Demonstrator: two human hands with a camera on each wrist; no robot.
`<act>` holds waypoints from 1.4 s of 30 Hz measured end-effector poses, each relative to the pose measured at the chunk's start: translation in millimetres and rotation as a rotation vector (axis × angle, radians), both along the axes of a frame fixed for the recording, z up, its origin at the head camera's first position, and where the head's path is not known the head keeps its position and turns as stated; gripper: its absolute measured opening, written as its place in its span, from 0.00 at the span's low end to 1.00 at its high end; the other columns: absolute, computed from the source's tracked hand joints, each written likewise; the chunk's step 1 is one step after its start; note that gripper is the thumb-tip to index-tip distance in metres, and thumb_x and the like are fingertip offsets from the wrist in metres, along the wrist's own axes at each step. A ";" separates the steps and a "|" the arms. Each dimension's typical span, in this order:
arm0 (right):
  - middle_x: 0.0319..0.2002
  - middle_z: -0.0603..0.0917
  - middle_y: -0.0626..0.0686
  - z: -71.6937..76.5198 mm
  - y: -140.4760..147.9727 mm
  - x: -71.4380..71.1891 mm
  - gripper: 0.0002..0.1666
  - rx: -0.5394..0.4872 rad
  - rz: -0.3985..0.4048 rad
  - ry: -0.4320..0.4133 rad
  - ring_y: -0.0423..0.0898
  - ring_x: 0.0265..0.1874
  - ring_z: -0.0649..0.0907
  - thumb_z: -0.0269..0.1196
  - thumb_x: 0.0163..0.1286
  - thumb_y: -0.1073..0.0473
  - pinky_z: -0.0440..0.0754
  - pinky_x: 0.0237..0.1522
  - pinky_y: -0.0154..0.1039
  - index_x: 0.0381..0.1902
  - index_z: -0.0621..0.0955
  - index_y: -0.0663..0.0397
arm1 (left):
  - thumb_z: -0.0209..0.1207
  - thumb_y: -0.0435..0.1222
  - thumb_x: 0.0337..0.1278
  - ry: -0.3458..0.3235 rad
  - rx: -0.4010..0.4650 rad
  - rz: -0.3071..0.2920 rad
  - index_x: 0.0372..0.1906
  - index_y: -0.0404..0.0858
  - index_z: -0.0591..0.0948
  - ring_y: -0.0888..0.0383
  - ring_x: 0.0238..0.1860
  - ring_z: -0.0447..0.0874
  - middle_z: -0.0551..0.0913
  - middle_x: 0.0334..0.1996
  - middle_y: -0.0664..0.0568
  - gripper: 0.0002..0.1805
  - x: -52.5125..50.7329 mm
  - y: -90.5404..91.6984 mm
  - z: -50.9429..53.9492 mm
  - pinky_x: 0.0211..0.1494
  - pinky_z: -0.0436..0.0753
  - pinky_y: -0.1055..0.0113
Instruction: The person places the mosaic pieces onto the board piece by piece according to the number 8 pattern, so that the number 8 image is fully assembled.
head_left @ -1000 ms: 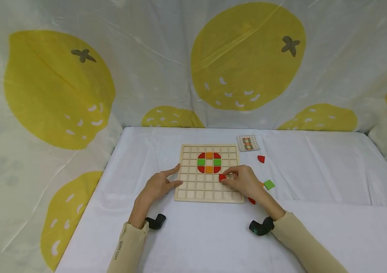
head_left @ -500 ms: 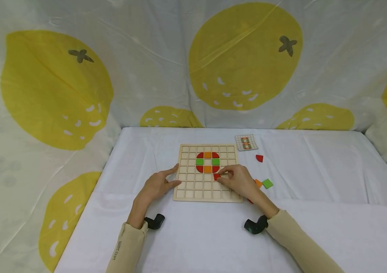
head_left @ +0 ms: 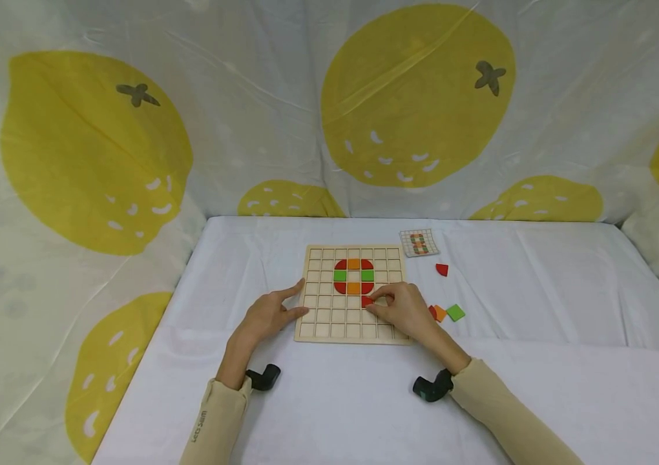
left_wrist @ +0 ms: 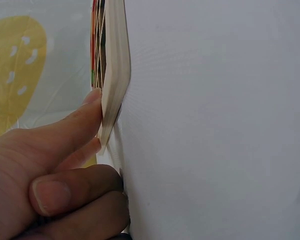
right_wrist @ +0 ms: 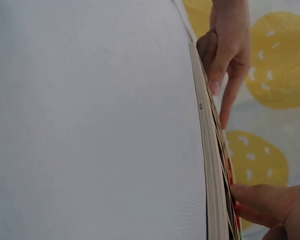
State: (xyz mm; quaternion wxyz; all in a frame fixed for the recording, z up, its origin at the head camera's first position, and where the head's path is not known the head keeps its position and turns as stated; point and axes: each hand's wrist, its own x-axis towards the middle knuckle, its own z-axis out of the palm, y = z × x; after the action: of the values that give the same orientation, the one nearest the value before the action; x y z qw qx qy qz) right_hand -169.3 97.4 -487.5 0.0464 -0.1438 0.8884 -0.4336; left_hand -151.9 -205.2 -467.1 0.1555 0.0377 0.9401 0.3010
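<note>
My right hand (head_left: 405, 311) pinches a red piece (head_left: 366, 301) between thumb and index finger, low over the wooden grid board (head_left: 353, 341), just below the lower-right corner of a ring of red, orange and green pieces. Whether that piece lies flat in its cell I cannot tell. Along the board's left edge rest the thumb and index finger of my left hand (head_left: 264, 316), spread apart. The left wrist view has the left hand (left_wrist: 55, 170) against the board's side (left_wrist: 119, 55), other fingers bent. At lower right in the right wrist view, the right hand (right_wrist: 285, 207) reaches over the board (right_wrist: 210, 145).
A small card (head_left: 419, 243) with a printed grid pattern lies beyond the board's upper right corner. A red piece (head_left: 442, 270) is below it; further down are an orange piece (head_left: 440, 314), a green piece (head_left: 455, 312) and a partly hidden red piece (head_left: 432, 312).
My right hand has moved left across the board with the red piece, into the column under the ring's right side. The left hand stays at the board's edge.
</note>
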 end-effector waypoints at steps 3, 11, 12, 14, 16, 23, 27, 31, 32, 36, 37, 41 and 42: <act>0.12 0.64 0.44 -0.8 0.9 -0.4 0.12 0.008 0.007 0.041 0.40 0.14 0.63 0.78 0.60 0.56 0.54 0.20 0.31 0.40 0.93 0.54 | 0.65 0.50 0.68 -0.003 0.001 0.000 0.80 0.51 0.64 0.60 0.22 0.66 0.79 0.18 0.51 0.40 0.4 0.4 0.7 0.31 0.68 0.65; 0.12 0.65 0.44 1.3 6.5 -1.2 0.13 -0.046 0.012 -0.020 0.39 0.13 0.63 0.78 0.61 0.54 0.54 0.18 0.31 0.42 0.93 0.53 | 0.65 0.50 0.68 -0.006 0.007 0.008 0.80 0.51 0.64 0.60 0.23 0.66 0.78 0.19 0.51 0.40 0.5 0.5 -0.3 0.31 0.68 0.65; 0.12 0.64 0.44 2.7 8.7 -1.1 0.13 -0.057 0.007 -0.039 0.39 0.13 0.63 0.77 0.62 0.54 0.54 0.18 0.31 0.42 0.92 0.53 | 0.65 0.50 0.68 -0.009 0.008 0.010 0.80 0.52 0.64 0.60 0.23 0.67 0.78 0.19 0.50 0.40 0.5 0.8 -0.4 0.31 0.68 0.65; 0.13 0.64 0.45 6.9 15.3 -1.0 0.12 -0.063 -0.010 -0.060 0.40 0.14 0.63 0.77 0.63 0.54 0.55 0.18 0.31 0.42 0.92 0.53 | 0.65 0.51 0.68 -0.011 0.009 0.011 0.80 0.52 0.64 0.59 0.24 0.68 0.80 0.20 0.50 0.40 0.2 1.1 -1.1 0.31 0.69 0.65; 0.13 0.63 0.45 12.1 24.2 -0.5 0.12 -0.060 -0.034 -0.070 0.41 0.14 0.62 0.76 0.63 0.55 0.55 0.19 0.32 0.43 0.92 0.53 | 0.65 0.51 0.68 -0.012 0.008 0.009 0.80 0.52 0.64 0.59 0.24 0.69 0.81 0.21 0.50 0.40 0.0 1.3 -1.7 0.32 0.69 0.65; 0.15 0.62 0.46 17.0 75.6 1.6 0.14 0.002 -0.112 -0.067 0.42 0.16 0.63 0.76 0.63 0.55 0.56 0.19 0.33 0.46 0.91 0.54 | 0.65 0.51 0.68 -0.007 -0.004 0.009 0.80 0.51 0.64 0.58 0.25 0.70 0.82 0.24 0.49 0.39 0.7 1.3 -0.3 0.32 0.69 0.65; 0.16 0.62 0.46 16.4 102.6 7.1 0.15 0.037 -0.137 -0.087 0.42 0.17 0.63 0.76 0.64 0.55 0.57 0.19 0.34 0.47 0.91 0.54 | 0.65 0.50 0.68 0.003 -0.010 0.005 0.80 0.51 0.65 0.58 0.26 0.72 0.84 0.25 0.49 0.39 0.6 0.7 0.2 0.32 0.70 0.65; 0.16 0.62 0.46 12.2 119.8 13.5 0.15 0.081 -0.129 -0.117 0.41 0.18 0.62 0.75 0.64 0.55 0.58 0.20 0.33 0.48 0.91 0.53 | 0.65 0.50 0.68 0.007 -0.009 0.002 0.80 0.51 0.65 0.58 0.26 0.72 0.84 0.26 0.49 0.39 0.5 0.1 -0.5 0.33 0.70 0.65; 0.16 0.62 0.45 10.6 122.4 14.8 0.15 0.093 -0.122 -0.122 0.40 0.18 0.62 0.75 0.64 0.55 0.57 0.20 0.33 0.48 0.91 0.53 | 0.65 0.50 0.68 0.009 -0.008 0.002 0.80 0.51 0.65 0.58 0.26 0.72 0.84 0.25 0.49 0.39 0.4 0.2 -0.6 0.33 0.70 0.65; 0.16 0.61 0.45 4.1 128.9 18.4 0.17 0.119 -0.103 -0.134 0.40 0.18 0.61 0.78 0.61 0.54 0.57 0.21 0.34 0.47 0.91 0.52 | 0.65 0.51 0.68 0.010 -0.009 0.003 0.80 0.51 0.65 0.59 0.25 0.71 0.83 0.23 0.50 0.39 0.0 0.5 -1.1 0.32 0.70 0.65; 0.16 0.61 0.45 2.6 129.8 18.7 0.18 0.118 -0.101 -0.135 0.40 0.18 0.61 0.78 0.60 0.54 0.57 0.22 0.34 0.47 0.91 0.52 | 0.65 0.51 0.68 0.010 -0.011 0.003 0.80 0.51 0.65 0.59 0.24 0.70 0.83 0.23 0.50 0.39 0.1 0.5 -1.1 0.31 0.69 0.65; 0.16 0.61 0.45 -0.8 131.1 19.0 0.17 0.105 -0.105 -0.126 0.40 0.19 0.62 0.78 0.60 0.53 0.57 0.22 0.35 0.46 0.91 0.52 | 0.65 0.51 0.68 0.005 -0.013 0.004 0.80 0.51 0.65 0.59 0.25 0.70 0.83 0.23 0.50 0.39 0.2 0.4 -0.9 0.32 0.69 0.65; 0.16 0.61 0.46 -1.3 130.9 18.6 0.17 0.105 -0.109 -0.119 0.40 0.18 0.62 0.78 0.60 0.54 0.57 0.22 0.35 0.46 0.91 0.52 | 0.65 0.51 0.68 0.005 -0.013 0.006 0.80 0.51 0.65 0.59 0.25 0.71 0.83 0.23 0.50 0.39 0.4 0.3 -0.8 0.32 0.70 0.65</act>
State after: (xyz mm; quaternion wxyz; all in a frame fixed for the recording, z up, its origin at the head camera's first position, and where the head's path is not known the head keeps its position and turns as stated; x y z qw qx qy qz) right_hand -150.7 228.3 -488.8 0.0828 -0.0665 0.9120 -0.3961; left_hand -151.5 -204.9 -467.9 0.1523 0.0347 0.9426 0.2951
